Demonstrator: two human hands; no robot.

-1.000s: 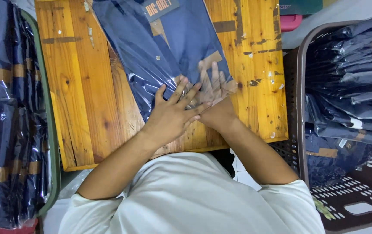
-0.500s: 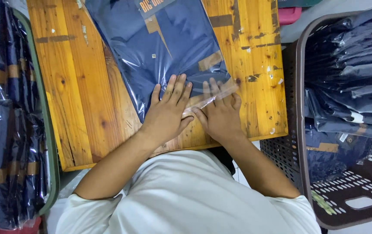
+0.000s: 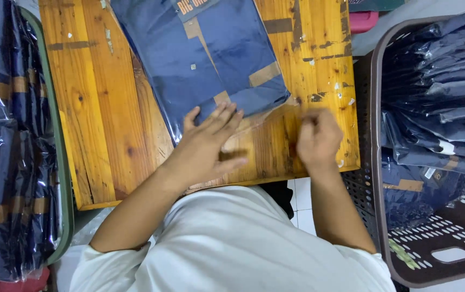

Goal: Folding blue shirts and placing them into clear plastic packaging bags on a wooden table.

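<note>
Head view, looking straight down. A folded navy garment in a clear plastic bag [image 3: 205, 59] lay on the wooden table [image 3: 97, 135], at its far centre, with tan trim showing through the film. The near edge of the bag, with its clear flap, reached toward the person across the table's middle.

The left hand [image 3: 208, 146] lay flat and spread, fingers together and extended, with the fingertips [image 3: 227, 113] on the bag's near edge; it gripped nothing and pressed down. The right hand [image 3: 319, 140] sat to the right of the bag, just off its near right corner, fingers curled in. It was blurred, so I could not tell whether it pinched a strip or the flap, or was merely closed.

Judgement on progress: the garment was already folded and inside its bag, and the open end was at the stage of being flattened or sealed. The bag was not yet set aside with the others.

Left of the table, a green-rimmed bin [image 3: 54, 162] held many bagged navy garments stacked on edge. To the right, a brown perforated basket [image 3: 449, 254] held more bagged navy pieces, piled toward its far end, with the near part of its floor bare. A white-shirted torso filled the near edge.
</note>
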